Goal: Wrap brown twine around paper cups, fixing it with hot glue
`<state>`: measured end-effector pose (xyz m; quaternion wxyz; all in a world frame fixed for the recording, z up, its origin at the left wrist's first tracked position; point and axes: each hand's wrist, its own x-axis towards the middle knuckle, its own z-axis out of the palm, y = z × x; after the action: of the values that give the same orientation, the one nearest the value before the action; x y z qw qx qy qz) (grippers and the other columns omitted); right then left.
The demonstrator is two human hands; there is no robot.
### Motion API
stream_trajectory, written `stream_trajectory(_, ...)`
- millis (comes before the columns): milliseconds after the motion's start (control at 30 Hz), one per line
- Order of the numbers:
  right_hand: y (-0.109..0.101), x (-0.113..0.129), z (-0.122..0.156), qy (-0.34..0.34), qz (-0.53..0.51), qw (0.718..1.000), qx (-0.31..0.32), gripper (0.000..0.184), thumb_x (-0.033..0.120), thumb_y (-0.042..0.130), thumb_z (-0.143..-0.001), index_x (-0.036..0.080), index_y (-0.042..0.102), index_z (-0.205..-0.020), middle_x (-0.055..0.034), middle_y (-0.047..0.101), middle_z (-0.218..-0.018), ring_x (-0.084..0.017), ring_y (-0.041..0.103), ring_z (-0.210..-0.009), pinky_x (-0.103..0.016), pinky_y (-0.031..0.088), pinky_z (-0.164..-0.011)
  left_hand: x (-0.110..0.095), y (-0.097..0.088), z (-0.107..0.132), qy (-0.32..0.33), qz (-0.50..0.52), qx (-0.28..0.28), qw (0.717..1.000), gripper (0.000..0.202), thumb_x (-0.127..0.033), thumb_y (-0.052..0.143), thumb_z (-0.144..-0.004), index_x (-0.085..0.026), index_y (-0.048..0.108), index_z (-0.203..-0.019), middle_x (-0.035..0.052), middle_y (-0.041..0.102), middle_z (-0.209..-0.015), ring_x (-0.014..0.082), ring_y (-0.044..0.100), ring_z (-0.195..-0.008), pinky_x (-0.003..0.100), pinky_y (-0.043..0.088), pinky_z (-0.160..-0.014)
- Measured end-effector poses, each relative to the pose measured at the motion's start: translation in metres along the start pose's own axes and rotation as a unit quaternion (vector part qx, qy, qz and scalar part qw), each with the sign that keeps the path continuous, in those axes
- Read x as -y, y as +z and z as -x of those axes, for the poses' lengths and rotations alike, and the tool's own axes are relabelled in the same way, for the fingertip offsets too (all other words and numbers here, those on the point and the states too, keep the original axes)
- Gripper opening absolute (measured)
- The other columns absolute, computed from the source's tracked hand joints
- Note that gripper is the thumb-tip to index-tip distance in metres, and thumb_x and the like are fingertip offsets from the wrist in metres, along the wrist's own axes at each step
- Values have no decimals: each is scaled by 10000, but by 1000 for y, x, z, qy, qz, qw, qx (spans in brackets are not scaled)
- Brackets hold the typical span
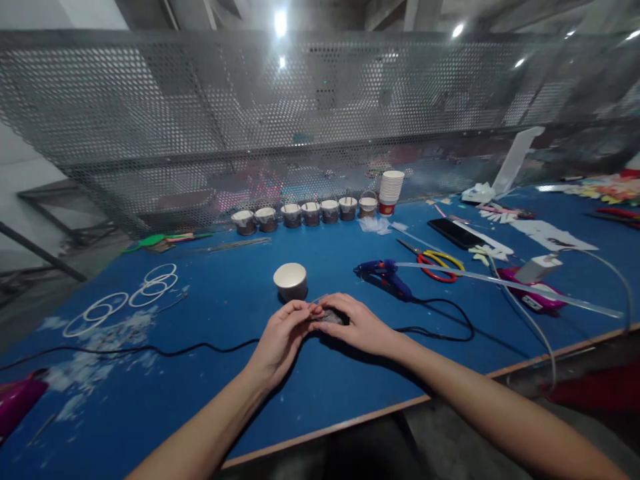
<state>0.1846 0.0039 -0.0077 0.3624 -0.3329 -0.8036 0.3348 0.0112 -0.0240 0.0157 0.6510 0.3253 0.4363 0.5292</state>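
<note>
My left hand (283, 337) and my right hand (357, 325) meet over the blue table (210, 393), just in front of an upside-down paper cup (291, 281). Both hands have their fingers closed on a small dark grey object (330, 316) held between them; I cannot make out what it is. A thin clear strip sticks up from it at the fingertips. A black cable (150, 349) runs along the table beneath my hands.
A blue glue gun (385, 274) and red-and-yellow scissors (437, 262) lie to the right. A row of small filled cups (310, 213) and a stack of paper cups (391, 191) stand by the perforated metal screen (250, 120). White rings (125, 297) lie left; a phone (454, 233) right.
</note>
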Motion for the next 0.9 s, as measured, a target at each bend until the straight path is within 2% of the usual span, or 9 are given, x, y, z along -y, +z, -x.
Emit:
stream_trajectory(100, 3, 2, -6, -14, -79, 996, -36, 159, 320, 618, -896, 192, 711, -875, -69, 728, -969, -199, 657, -952, -345, 487, -900, 2, 2, 1, 12, 6, 2, 1000, 234, -253, 849, -564, -144, 667, -663, 19, 693, -713, 119, 638, -694, 228, 509, -713)
stream_trajectory(233, 6, 6, -14, 14, -138, 988, -69, 138, 280, 638, -850, 197, 743, -815, -54, 743, -916, -192, 671, -911, -325, 497, -870, 5, 1, 1, 36, -12, -4, 999, 260, -285, 875, -549, -143, 685, -654, 2, 680, -670, 106, 627, -640, 223, 499, -699)
stream_trajectory(367, 9, 6, -19, 33, -193, 978, -68, 175, 293, 626, -822, 191, 749, -751, -58, 740, -892, -189, 675, -863, -324, 508, -827, 5, -1, -1, 37, -3, -16, 999, 287, -307, 889, -527, -134, 706, -663, 16, 689, -669, 112, 628, -645, 235, 500, -708)
stream_trajectory(467, 10, 6, -22, 52, -220, 972, -70, 160, 306, 646, -783, 184, 750, -771, -63, 739, -894, -196, 670, -860, -340, 501, -835, 5, -2, -2, 29, 2, -19, 999, 283, -296, 891, -524, -128, 708, -661, 23, 693, -680, 113, 625, -649, 244, 501, -714)
stream_trajectory(667, 7, 17, -26, 87, -244, 964, -53, 140, 289, 631, -743, 176, 691, -685, -63, 733, -905, -184, 647, -831, -330, 495, -803, 5, 1, -1, 23, 11, -20, 999, 280, -267, 904, -483, -127, 689, -594, 9, 679, -646, 90, 605, -622, 202, 484, -669)
stream_trajectory(733, 7, 17, -27, 108, -262, 958, -42, 127, 268, 614, -719, 174, 699, -715, -55, 729, -879, -170, 637, -769, -317, 499, -745, 5, 2, -1, 23, 9, -20, 999, 280, -267, 905, -480, -125, 689, -588, 9, 676, -630, 90, 605, -615, 203, 491, -669)
stream_trajectory(800, 9, 13, -27, 138, -294, 945, -35, 200, 239, 570, -696, 174, 723, -806, -42, 726, -837, -161, 630, -714, -313, 502, -704, 5, 2, -1, 20, 10, -16, 1000, 276, -275, 900, -496, -118, 705, -612, 25, 689, -640, 102, 622, -637, 213, 507, -695)
stream_trajectory(900, 11, 5, -28, 153, -332, 929, -51, 304, 201, 513, -662, 180, 740, -863, -40, 738, -862, -174, 657, -787, -333, 510, -785, 3, 2, -1, 10, 30, -22, 999, 291, -286, 897, -517, -113, 731, -683, 53, 724, -713, 127, 655, -705, 230, 530, -730)
